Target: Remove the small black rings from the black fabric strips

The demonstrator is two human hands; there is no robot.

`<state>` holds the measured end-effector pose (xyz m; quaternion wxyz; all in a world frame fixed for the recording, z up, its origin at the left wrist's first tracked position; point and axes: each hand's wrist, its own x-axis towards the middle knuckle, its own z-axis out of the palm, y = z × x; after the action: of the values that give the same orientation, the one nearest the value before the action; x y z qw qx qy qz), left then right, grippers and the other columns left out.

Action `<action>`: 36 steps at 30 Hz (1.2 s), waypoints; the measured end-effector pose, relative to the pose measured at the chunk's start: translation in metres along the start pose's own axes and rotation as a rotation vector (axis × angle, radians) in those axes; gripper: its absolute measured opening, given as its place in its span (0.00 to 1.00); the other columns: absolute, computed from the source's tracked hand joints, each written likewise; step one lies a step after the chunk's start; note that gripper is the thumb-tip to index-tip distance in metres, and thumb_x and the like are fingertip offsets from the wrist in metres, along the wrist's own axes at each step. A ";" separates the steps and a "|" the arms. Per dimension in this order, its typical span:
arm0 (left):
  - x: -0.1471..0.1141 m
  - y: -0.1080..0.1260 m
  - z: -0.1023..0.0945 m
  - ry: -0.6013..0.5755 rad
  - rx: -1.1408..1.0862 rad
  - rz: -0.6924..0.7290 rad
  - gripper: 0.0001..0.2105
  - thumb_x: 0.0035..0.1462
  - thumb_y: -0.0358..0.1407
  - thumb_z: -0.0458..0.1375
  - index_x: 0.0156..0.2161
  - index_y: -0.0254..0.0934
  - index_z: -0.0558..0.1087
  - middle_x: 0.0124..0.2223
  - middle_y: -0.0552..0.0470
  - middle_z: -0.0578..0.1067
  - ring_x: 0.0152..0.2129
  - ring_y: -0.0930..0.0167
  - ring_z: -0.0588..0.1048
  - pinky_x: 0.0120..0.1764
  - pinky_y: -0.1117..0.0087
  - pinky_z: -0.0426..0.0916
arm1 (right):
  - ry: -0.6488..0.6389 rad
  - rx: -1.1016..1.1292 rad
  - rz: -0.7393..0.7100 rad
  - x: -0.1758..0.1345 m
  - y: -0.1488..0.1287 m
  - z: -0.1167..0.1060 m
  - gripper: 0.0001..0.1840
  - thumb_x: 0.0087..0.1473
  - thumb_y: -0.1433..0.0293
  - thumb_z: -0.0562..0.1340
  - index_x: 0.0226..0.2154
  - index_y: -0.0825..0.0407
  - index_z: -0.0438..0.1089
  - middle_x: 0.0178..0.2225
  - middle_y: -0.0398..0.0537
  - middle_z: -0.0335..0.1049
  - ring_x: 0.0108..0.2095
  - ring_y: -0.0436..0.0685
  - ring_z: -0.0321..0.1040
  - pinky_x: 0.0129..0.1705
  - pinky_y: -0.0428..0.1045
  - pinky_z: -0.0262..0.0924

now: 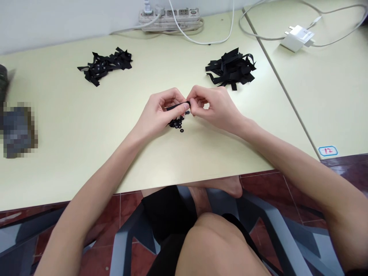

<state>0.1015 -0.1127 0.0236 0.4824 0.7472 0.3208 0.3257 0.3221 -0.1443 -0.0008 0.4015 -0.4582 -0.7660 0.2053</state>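
Note:
My left hand is closed around a short black fabric strip, its thumb lying along the strip's end. My right hand meets it there, thumb and forefinger pinched at the same end of the strip; whether a small part is also between those fingertips is hidden. Just below the fingers, on the table, lies a small heap of black ring-shaped pieces, partly covered by my left hand. One ring lies apart at the front of the heap.
Black strips lie in two piles, one at the back left and a bigger one at the back right. Behind are a power strip and a white cable. A white charger sits right of the table seam; a blurred dark object is far left.

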 end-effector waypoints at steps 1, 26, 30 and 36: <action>0.000 -0.001 0.000 0.000 -0.004 -0.001 0.13 0.66 0.45 0.72 0.36 0.42 0.77 0.33 0.50 0.80 0.36 0.63 0.83 0.41 0.60 0.80 | 0.003 0.008 0.000 0.000 0.000 0.000 0.08 0.68 0.65 0.65 0.36 0.47 0.74 0.26 0.42 0.69 0.29 0.54 0.64 0.34 0.51 0.62; 0.001 -0.002 -0.003 -0.063 -0.109 0.038 0.20 0.62 0.53 0.77 0.34 0.42 0.77 0.30 0.52 0.79 0.29 0.67 0.80 0.33 0.65 0.77 | 0.000 0.343 0.161 -0.002 -0.019 -0.004 0.11 0.62 0.71 0.70 0.28 0.49 0.72 0.23 0.41 0.74 0.25 0.51 0.69 0.28 0.48 0.63; 0.001 -0.004 -0.004 -0.068 -0.099 0.043 0.20 0.63 0.55 0.76 0.34 0.42 0.78 0.31 0.52 0.78 0.30 0.66 0.81 0.34 0.64 0.77 | -0.004 0.385 0.196 -0.002 -0.018 -0.002 0.11 0.62 0.71 0.70 0.28 0.49 0.72 0.22 0.39 0.72 0.23 0.50 0.65 0.26 0.48 0.58; 0.003 0.000 -0.004 -0.064 -0.030 0.041 0.21 0.66 0.57 0.73 0.36 0.42 0.77 0.32 0.51 0.79 0.31 0.65 0.81 0.34 0.62 0.77 | 0.028 0.450 0.227 -0.001 -0.018 0.004 0.18 0.69 0.64 0.70 0.28 0.47 0.68 0.23 0.41 0.71 0.24 0.50 0.64 0.26 0.48 0.61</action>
<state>0.0996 -0.1085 0.0259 0.4967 0.7564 0.2848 0.3163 0.3095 -0.1538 0.0086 0.4783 -0.4433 -0.6389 0.4081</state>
